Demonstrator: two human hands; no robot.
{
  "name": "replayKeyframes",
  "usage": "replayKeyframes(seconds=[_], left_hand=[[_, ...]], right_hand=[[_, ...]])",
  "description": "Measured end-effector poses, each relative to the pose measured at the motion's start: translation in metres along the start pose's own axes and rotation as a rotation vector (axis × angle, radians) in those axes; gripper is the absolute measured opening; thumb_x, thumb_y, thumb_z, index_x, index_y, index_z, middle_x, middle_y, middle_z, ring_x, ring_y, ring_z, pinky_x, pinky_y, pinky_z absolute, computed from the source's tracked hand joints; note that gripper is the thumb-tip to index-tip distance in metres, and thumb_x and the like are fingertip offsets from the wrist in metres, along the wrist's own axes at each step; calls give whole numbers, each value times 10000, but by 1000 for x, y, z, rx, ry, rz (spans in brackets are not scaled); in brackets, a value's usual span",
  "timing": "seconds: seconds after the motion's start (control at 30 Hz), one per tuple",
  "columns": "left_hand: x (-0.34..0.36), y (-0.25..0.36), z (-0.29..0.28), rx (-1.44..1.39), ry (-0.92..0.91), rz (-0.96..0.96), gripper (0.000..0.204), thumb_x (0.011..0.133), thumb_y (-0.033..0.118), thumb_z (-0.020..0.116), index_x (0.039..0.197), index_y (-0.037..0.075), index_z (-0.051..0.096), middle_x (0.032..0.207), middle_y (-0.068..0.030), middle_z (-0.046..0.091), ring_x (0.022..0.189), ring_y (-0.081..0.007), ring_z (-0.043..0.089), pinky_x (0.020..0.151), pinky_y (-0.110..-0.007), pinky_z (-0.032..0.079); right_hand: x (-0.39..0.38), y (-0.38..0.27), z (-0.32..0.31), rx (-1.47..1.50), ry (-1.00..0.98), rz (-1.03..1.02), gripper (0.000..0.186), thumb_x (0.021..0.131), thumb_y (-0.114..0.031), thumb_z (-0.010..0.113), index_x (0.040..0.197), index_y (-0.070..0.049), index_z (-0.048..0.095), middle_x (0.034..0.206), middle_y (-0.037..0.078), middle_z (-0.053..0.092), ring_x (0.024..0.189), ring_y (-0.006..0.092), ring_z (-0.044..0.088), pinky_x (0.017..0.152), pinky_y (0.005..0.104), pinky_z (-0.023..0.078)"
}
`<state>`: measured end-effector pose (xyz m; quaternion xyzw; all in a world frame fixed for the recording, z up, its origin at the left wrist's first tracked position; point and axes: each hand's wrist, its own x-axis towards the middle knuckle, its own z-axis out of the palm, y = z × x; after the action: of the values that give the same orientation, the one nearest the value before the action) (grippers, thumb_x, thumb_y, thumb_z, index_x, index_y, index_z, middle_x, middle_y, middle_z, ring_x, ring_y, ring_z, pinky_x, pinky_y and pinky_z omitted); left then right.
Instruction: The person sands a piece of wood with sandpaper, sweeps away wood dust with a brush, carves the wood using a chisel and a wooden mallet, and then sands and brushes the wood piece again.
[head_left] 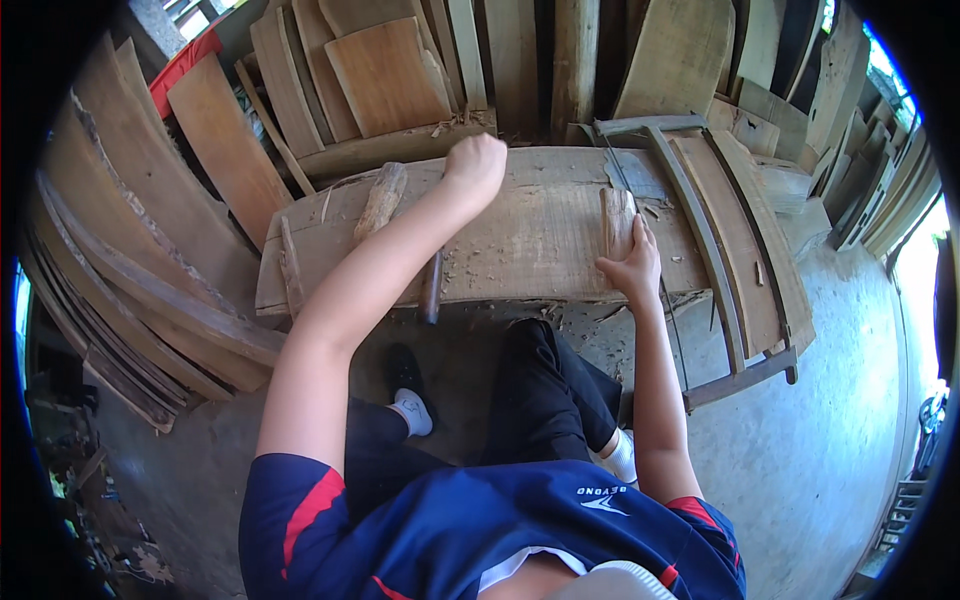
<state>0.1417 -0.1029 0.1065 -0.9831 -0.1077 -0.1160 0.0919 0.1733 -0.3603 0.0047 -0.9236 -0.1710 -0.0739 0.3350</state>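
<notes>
upright, small block (617,222) lengthwise away, right hand (632,268) pinning

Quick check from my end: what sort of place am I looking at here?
Most likely a woodworking yard or shed. Rough planks lean all around, a thick slab strewn with chips serves as a bench, and a frame saw rests on it by the right hand.

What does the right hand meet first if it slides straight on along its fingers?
The right hand rests on a small wood block lying on the plank; straight on, it likely meets the bow saw's blade, though depth is unclear.
</notes>
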Motion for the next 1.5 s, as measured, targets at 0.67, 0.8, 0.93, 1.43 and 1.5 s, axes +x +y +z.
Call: replayKeyframes(seconds=[0.67,0.8,0.93,1.43,1.5], left_hand=[[35,-8,-22,-408,-392,331,224,695,221,708,851,61,686,779,-132,661,690,-261,646,576,-339,511],[24,28,-21,-671,-989,505,223,674,226,757,830,78,698,648,4,615,539,-92,504,498,-253,419],[51,37,15,-299,-590,289,232,596,216,779,781,100,702,701,-73,654,629,-184,614,557,-312,484],[42,38,8,-618,-934,531,238,686,238,732,813,42,684,686,-20,648,572,-92,550,497,-258,434],[60,37,16,-285,-360,321,354,529,239,783,761,-4,672,789,-179,650,732,-289,646,649,-365,523]], right_hand=[[-8,21,16,-7,44,102,861,582,-327,681,1314,3,370,1264,179,461,1099,303,507,923,355,414],[-10,25,19,-52,80,89,821,620,-356,665,1303,5,386,1254,167,475,1072,300,529,898,352,435],[-8,24,22,0,137,69,710,715,-385,630,1275,2,425,1210,189,503,1064,318,528,892,364,431],[-8,22,22,31,139,88,591,818,-397,532,1244,6,460,1190,214,513,1059,347,525,894,382,423],[-6,26,23,52,138,102,560,845,-389,497,1238,8,466,1188,218,514,1061,351,523,898,386,418]])
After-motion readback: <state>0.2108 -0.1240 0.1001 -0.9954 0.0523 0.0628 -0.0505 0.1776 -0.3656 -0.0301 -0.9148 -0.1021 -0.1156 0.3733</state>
